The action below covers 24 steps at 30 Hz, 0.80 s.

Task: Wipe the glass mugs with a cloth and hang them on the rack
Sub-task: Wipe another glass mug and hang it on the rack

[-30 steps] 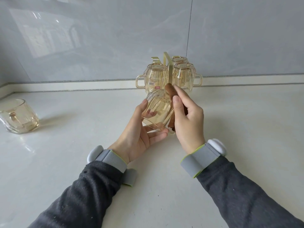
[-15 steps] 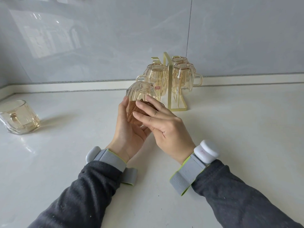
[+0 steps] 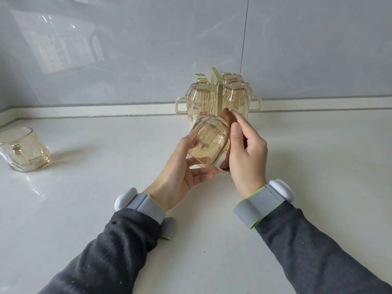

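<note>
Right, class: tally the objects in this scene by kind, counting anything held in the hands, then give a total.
Glass mugs: 5 (1 held, 1 set aside, 3 hung)
Rack: 1
Cloth: 1
Total: 7

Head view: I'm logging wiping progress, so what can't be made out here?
All in the head view:
- brown cloth: mostly hidden behind the right hand and the held mug.
- rack base: hidden behind the held mug and right hand.
- rear mug: only its top shows past the front mug.
- mug at the left: clipped by the left edge.
</note>
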Available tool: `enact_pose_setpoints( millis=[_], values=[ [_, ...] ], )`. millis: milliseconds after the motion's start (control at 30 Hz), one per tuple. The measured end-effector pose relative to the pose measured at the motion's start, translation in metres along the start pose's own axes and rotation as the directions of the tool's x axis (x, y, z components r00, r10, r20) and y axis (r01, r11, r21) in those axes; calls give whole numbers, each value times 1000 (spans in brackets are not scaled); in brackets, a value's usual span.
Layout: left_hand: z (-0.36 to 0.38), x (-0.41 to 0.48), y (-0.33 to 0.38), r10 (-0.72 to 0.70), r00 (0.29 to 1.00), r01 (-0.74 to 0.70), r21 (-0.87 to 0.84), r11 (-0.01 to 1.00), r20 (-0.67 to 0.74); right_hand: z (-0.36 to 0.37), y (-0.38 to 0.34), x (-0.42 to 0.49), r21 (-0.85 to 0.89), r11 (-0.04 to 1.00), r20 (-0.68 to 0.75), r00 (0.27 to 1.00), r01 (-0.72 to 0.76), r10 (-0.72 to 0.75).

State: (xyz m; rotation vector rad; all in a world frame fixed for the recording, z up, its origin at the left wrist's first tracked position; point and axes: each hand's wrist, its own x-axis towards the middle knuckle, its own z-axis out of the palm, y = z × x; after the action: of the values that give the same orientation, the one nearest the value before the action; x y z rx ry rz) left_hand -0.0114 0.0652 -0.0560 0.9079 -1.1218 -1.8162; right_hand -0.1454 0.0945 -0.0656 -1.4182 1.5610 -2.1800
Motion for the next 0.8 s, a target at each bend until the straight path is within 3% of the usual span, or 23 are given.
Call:
enact_pose_setpoints(
  millis=[133,333,500,633,700,800],
  values=[
    [0,-2,1,9,1000,-9,15,1000,-6,2,-3,-1,-16,999,15,999,40,-40],
    [-1,-1,1,0,1000,1,12,1000,-6,3,-1,-6,-105,949,119,951,299,-286],
    [0,-1,3,97,995,-99,-59,993,-38,13,-2,-14,-93,817,359,785,569,-505],
    [-6,-2,7,128,991,-133,-232,964,-36,18,-1,-21,-26,771,460,693,636,-555],
    [-10,-1,9,131,991,-133,-304,943,-28,17,0,-22,-20,766,459,687,643,-564],
    [-12,-1,11,132,991,-132,-303,944,-21,15,4,-20,-29,808,390,751,588,-533]
  ],
)
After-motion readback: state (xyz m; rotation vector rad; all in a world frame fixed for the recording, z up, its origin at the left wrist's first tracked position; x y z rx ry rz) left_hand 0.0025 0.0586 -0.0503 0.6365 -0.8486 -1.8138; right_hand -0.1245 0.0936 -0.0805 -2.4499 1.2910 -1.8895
